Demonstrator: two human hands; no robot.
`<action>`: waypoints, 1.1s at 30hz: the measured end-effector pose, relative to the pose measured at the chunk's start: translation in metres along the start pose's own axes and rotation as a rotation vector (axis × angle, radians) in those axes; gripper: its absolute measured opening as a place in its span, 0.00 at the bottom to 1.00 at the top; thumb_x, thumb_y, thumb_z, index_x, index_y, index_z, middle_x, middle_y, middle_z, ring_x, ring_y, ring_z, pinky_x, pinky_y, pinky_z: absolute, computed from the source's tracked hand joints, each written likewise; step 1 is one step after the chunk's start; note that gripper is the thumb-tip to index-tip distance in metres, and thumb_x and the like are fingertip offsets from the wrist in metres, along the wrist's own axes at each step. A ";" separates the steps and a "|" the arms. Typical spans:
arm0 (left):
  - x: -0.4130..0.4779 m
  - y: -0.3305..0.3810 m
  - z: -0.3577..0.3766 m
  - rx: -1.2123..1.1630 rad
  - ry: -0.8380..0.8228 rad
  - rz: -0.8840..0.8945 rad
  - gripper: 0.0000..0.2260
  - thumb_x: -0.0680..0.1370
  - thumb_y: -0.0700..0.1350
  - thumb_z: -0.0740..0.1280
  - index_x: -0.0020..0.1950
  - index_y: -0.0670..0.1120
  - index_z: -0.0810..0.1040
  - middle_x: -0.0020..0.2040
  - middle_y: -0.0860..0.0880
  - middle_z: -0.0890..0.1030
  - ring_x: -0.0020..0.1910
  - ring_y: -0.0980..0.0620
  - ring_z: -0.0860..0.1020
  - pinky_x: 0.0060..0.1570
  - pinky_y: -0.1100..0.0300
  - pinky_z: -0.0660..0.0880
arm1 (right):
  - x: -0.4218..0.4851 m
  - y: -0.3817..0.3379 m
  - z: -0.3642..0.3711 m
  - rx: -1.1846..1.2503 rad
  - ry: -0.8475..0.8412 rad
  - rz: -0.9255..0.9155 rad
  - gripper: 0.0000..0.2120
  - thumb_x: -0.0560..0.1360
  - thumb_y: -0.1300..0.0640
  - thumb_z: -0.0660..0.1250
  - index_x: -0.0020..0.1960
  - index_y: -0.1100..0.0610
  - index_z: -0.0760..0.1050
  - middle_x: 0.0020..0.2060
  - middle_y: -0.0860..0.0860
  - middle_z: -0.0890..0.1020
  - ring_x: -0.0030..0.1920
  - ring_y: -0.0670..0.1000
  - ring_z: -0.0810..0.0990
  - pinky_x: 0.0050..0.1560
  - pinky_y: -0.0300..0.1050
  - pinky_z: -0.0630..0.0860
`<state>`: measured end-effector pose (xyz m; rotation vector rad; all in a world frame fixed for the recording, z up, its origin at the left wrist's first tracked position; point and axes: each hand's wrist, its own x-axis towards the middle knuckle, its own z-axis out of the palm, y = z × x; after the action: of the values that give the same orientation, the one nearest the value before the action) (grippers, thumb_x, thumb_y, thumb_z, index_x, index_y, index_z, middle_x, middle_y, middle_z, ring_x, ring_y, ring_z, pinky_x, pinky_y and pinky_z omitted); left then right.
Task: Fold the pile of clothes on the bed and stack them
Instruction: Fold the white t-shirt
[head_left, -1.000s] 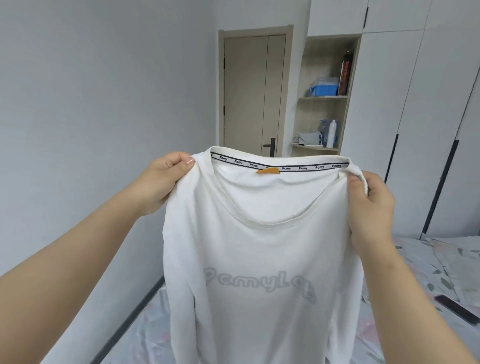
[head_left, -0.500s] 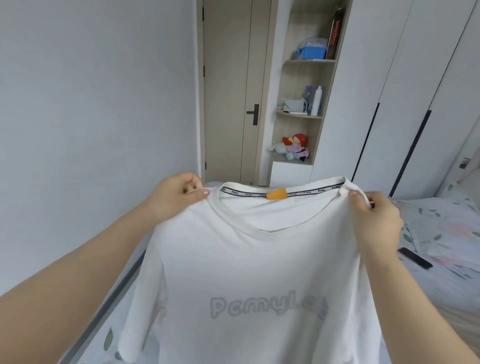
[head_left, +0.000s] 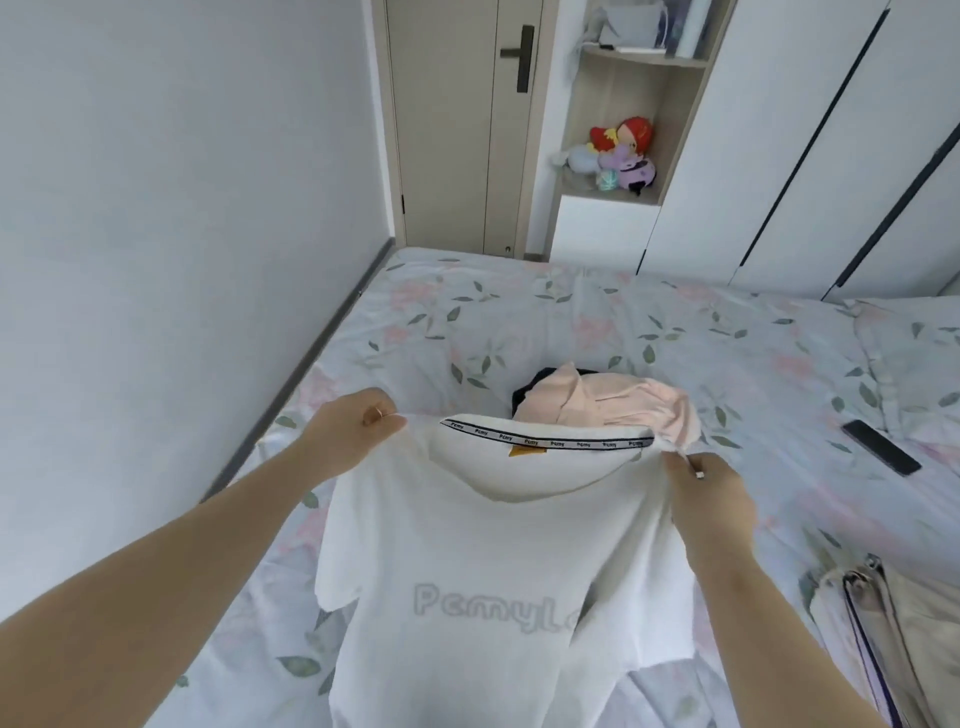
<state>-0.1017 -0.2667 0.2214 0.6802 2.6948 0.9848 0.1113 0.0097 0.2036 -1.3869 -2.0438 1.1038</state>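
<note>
floral bed (head_left: 727, 364), white lettered T-shirt (head_left: 493, 561) spread

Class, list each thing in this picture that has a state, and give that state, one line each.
white T-shirt, unfolded, held by its shoulders
left hand, grips one shoulder
right hand, pinches the other shoulder
pink garment, heaped loosely on the bed
door, closed
phone, flat on bed, screen dark
</note>
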 end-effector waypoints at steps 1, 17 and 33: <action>0.013 -0.005 0.015 0.030 0.012 -0.026 0.09 0.77 0.49 0.66 0.38 0.53 0.71 0.35 0.54 0.75 0.37 0.53 0.72 0.34 0.64 0.66 | 0.013 0.006 0.013 0.021 -0.027 0.041 0.09 0.77 0.51 0.61 0.43 0.56 0.71 0.30 0.53 0.78 0.39 0.60 0.78 0.38 0.47 0.70; 0.080 -0.078 0.195 -0.333 -0.153 -0.297 0.27 0.80 0.41 0.62 0.76 0.50 0.55 0.75 0.50 0.58 0.69 0.49 0.66 0.57 0.57 0.67 | 0.075 0.066 0.164 -0.015 -0.289 -0.030 0.33 0.78 0.61 0.58 0.77 0.44 0.47 0.75 0.44 0.57 0.67 0.53 0.69 0.61 0.53 0.70; 0.053 -0.252 0.235 0.008 -0.157 -0.786 0.24 0.80 0.52 0.59 0.74 0.45 0.60 0.69 0.41 0.69 0.65 0.39 0.69 0.63 0.46 0.67 | -0.010 0.154 0.338 -0.620 -0.995 0.231 0.33 0.77 0.59 0.53 0.77 0.41 0.44 0.77 0.48 0.40 0.76 0.57 0.44 0.74 0.58 0.51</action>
<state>-0.1602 -0.2793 -0.1217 -0.2964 2.4597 0.6637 -0.0407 -0.0968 -0.1183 -1.5350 -3.2008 1.5411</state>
